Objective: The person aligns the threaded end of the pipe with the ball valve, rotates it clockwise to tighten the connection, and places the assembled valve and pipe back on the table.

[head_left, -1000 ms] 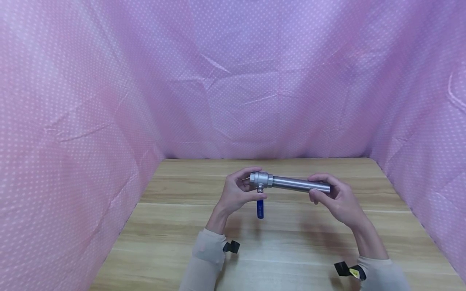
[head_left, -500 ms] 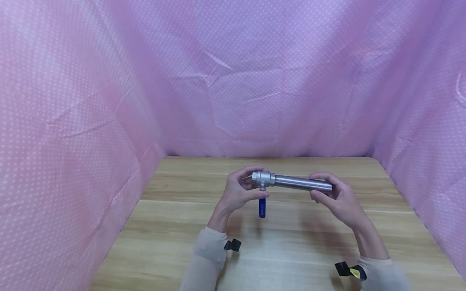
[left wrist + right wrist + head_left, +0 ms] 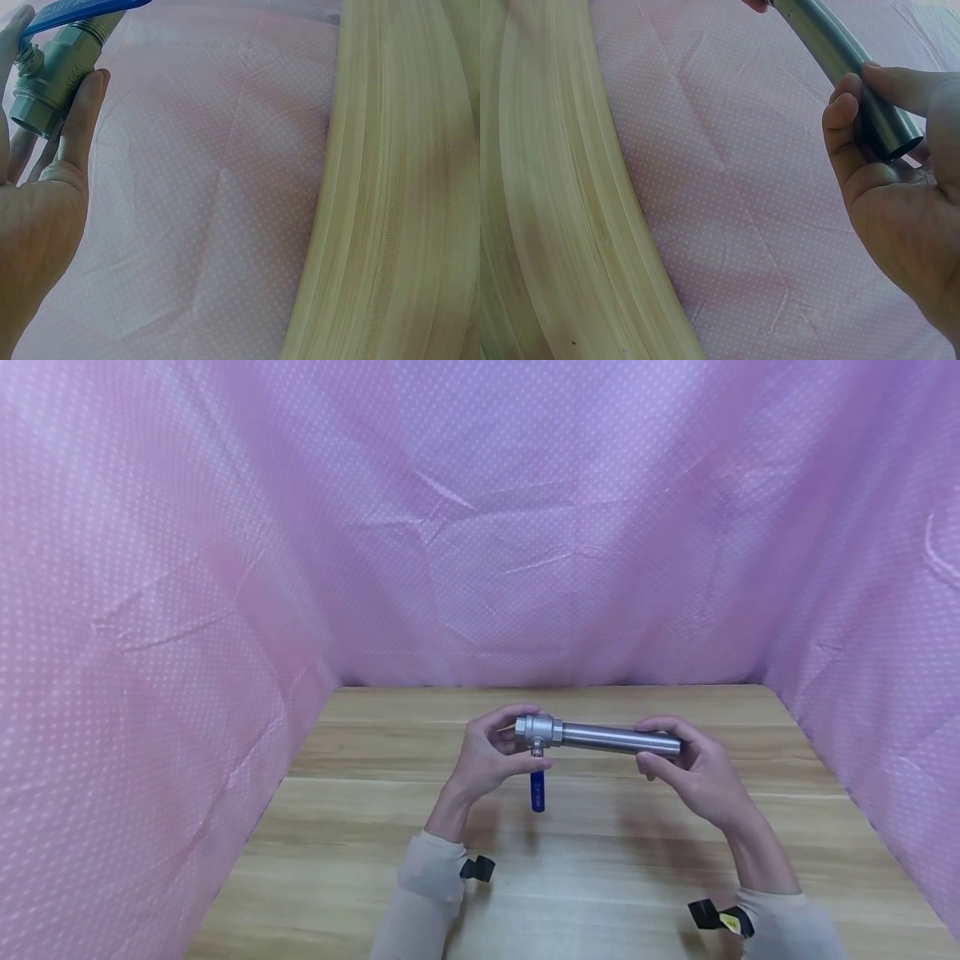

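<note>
The left hand [image 3: 491, 758] holds the valve [image 3: 538, 730] with its fingers and thumb curled around the metal body, and the right hand [image 3: 693, 770] pinches the far end of the pipe [image 3: 621, 739] between thumb and fingers. The pipe goes into the valve, so the two parts make one straight piece that lies almost level between the hands, lifted above the table [image 3: 570, 852] and not touching it. In the left wrist view the fingers [image 3: 81, 112] lie along the side of the valve [image 3: 52, 79], which probably keeps this part from turning. In the right wrist view the fingers [image 3: 847, 127] wrap the open end of the pipe [image 3: 855, 67], a grip that seems good for twisting it on its own axis. The blue handle [image 3: 537, 790] hangs down from the valve, just below the left thumb, free of both hands; held like this, it does not get in the way of the fingers. Behind the hands and on both sides of them stands a pink dotted cloth [image 3: 480, 527].
</note>
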The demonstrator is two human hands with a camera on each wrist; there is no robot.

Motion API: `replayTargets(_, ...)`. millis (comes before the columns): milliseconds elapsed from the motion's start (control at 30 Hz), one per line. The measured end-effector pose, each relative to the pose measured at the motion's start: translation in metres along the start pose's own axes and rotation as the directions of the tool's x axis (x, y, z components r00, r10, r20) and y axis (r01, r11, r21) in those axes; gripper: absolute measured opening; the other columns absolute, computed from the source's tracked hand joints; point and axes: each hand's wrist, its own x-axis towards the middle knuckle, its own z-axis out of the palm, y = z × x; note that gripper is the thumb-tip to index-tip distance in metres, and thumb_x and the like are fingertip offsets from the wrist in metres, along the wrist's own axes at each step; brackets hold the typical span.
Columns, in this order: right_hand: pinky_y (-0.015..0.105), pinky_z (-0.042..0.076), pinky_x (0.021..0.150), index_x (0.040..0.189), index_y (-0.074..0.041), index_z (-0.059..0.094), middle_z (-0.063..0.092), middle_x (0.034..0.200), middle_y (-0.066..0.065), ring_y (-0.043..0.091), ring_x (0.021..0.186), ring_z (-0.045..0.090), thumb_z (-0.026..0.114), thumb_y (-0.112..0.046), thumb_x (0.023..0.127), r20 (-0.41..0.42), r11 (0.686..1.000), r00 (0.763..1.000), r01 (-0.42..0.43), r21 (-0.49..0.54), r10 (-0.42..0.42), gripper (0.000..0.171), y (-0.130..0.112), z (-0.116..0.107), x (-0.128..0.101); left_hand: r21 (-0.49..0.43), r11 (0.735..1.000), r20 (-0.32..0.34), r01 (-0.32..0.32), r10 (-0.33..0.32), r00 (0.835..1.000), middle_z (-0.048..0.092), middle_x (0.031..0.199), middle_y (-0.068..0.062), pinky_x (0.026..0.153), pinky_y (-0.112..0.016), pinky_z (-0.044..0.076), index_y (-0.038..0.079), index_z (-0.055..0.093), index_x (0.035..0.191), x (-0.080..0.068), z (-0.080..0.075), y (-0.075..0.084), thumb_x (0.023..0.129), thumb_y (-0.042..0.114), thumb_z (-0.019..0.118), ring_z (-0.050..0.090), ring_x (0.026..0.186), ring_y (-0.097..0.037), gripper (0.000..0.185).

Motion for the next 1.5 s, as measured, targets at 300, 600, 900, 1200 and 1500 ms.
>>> replayTargets(300, 0.025, 0.063, 0.065, 0.132, 0.006, 0.066, 0.075, 0.090, -0.001, 0.009, 0.078, 0.072, 0.066, 0.014, 0.105, 0.006, 0.998, 1.000, -0.020, -0.055, 0.020, 0.028, 0.0017, -0.0009, 0.0004, 0.005, 1.000, -0.004, -0.009, 0.009, 1.000, 0.075, 0.144, -0.021, 0.110, -0.038, 0.068, 0.007, 0.070, 0.146, -0.0006, -0.0009, -0.0005, 0.079, -0.009, 0.095, 0.082, 0.119, -0.016, 0.073)
replayTargets(600, 0.021, 0.062, 0.065, 0.133, 0.008, 0.067, 0.075, 0.092, -0.001, 0.007, 0.078, 0.070, 0.070, 0.012, 0.104, -0.008, 0.999, 1.000, -0.025, -0.038, 0.024, 0.030, 0.0005, -0.0001, -0.0012, 0.007, 1.000, 0.005, -0.012, 0.012, 1.000, 0.074, 0.144, -0.021, 0.111, -0.039, 0.068, 0.007, 0.070, 0.147, 0.0000, 0.0005, 0.0009, 0.079, -0.009, 0.095, 0.082, 0.120, -0.018, 0.074)
replayTargets(900, 0.021, 0.063, 0.066, 0.137, 0.007, 0.066, 0.073, 0.098, 0.004, 0.005, 0.081, 0.073, 0.079, 0.004, 0.101, -0.014, 0.997, 0.999, -0.036, -0.062, 0.036, 0.038, 0.0000, -0.0009, -0.0026, -0.004, 1.000, 0.002, -0.015, 0.015, 1.000, 0.075, 0.145, -0.022, 0.110, -0.039, 0.068, 0.006, 0.070, 0.146, -0.0004, 0.0017, 0.0005, 0.078, -0.011, 0.095, 0.082, 0.120, -0.017, 0.074)
replayTargets(1200, 0.022, 0.062, 0.065, 0.134, 0.007, 0.067, 0.074, 0.094, -0.006, 0.007, 0.078, 0.072, 0.072, 0.014, 0.100, -0.015, 0.998, 0.999, -0.040, -0.058, 0.039, 0.035, -0.0003, -0.0007, -0.0016, -0.005, 1.000, 0.006, -0.017, 0.017, 1.000, 0.075, 0.144, -0.023, 0.109, -0.039, 0.069, 0.005, 0.070, 0.146, -0.0010, 0.0015, -0.0012, 0.078, -0.011, 0.095, 0.082, 0.119, -0.017, 0.074)
replayTargets(1500, 0.023, 0.062, 0.064, 0.131, 0.013, 0.065, 0.074, 0.089, -0.003, 0.009, 0.076, 0.070, 0.069, 0.011, 0.104, -0.004, 0.998, 0.998, -0.055, -0.031, 0.055, 0.027, 0.0018, -0.0018, -0.0023, -0.003, 0.999, 0.025, 0.041, -0.040, 0.999, 0.074, 0.147, -0.019, 0.113, -0.038, 0.067, 0.007, 0.070, 0.147, -0.0019, 0.0029, 0.0010, 0.079, -0.008, 0.095, 0.080, 0.123, -0.025, 0.074)
